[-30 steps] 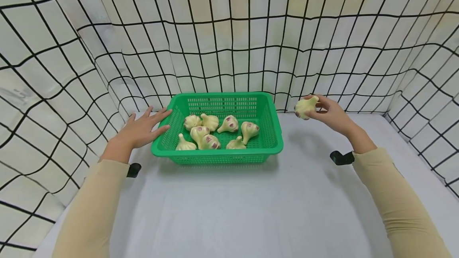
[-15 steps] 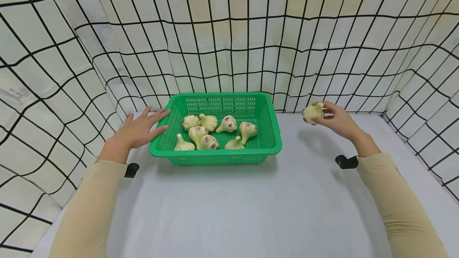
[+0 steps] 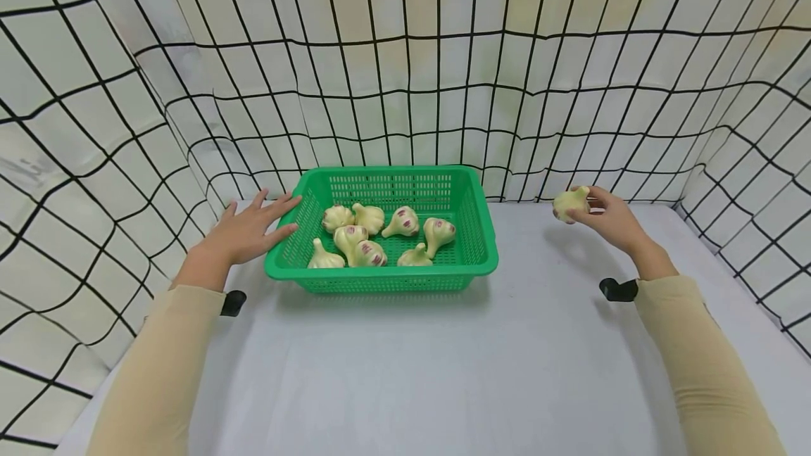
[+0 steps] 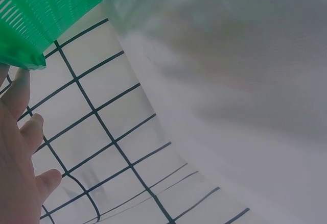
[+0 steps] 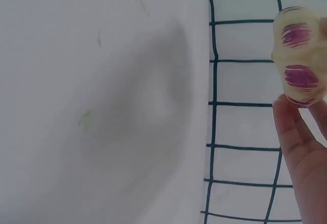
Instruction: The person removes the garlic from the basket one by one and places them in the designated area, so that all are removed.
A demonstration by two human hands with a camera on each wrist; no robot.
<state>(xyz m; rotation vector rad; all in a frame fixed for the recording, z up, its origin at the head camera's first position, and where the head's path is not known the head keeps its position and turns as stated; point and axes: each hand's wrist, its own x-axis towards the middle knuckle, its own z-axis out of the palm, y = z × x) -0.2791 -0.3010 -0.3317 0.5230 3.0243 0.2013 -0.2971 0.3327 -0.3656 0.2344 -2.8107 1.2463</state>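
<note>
Garlic bulb (image 3: 571, 204), 1, held: situated right of the green basket (image 3: 380, 273) and well apart from it, above the white tabletop (image 3: 412, 371); pinched between the thumb and fingertips of the right hand (image 3: 610, 221), much the nearer of 2 hands. The bulb lay on the basket side of that palm, long axis tilted, neck pointing up and away from the basket. Form squat and lobed, surface smooth, cream with purple streaks at the base. Left hand (image 3: 241, 231): fingers spread wide, gripping nothing, touching the basket's left rim. Basket: apparently moulded plastic, rectangular, slotted walls, broad plain rim. Contents: 8 further garlic bulbs (image 3: 401, 222), rounded, tapering to necks set in varied directions, some touching. Behind the basket and to both sides: black net (image 3: 437, 36), cord, roughly square mesh, before pale, slightly creased sheeting (image 3: 453, 62). Sleeves (image 3: 703, 357), 2: beige fabric, creased, nearer the wearer than the basket.
</note>
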